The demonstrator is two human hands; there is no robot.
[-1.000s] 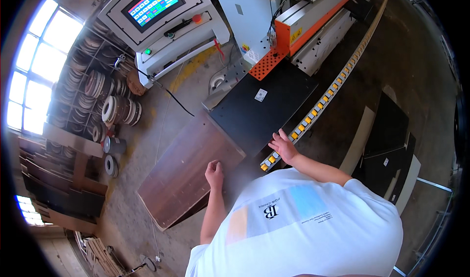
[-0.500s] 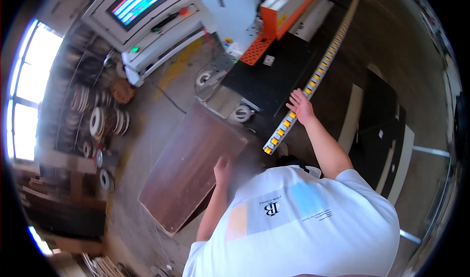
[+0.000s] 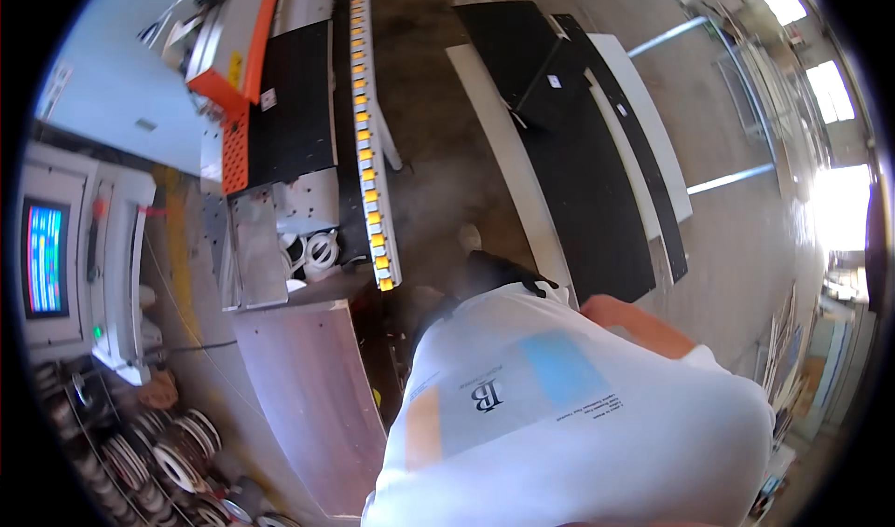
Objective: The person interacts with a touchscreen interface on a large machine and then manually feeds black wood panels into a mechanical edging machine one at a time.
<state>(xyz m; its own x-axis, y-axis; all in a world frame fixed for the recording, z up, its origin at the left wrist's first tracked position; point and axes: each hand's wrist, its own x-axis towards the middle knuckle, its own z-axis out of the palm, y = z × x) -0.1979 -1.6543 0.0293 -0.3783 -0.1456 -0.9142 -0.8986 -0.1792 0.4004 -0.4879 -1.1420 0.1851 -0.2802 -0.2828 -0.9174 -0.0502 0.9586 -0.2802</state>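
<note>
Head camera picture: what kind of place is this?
Probably a woodworking or furniture workshop: a big panel machine with a roller rail, stacked black and white boards, and coils of edging strip on the floor.

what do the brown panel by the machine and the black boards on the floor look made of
Brown panel: likely wood-grain laminated board, with a matt reddish-brown face and a faint sheen. Black boards: probably laminated board too, flat, uniformly dark and matt, with thin straight edges. Cores not visible.

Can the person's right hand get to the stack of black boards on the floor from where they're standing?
Probably yes. The right hand itself is out of view; only the bare upper arm shows, angled toward the black boards. The boards lie just past the white shirt, and nothing visible stands between. A bend or short step may be needed.
</note>
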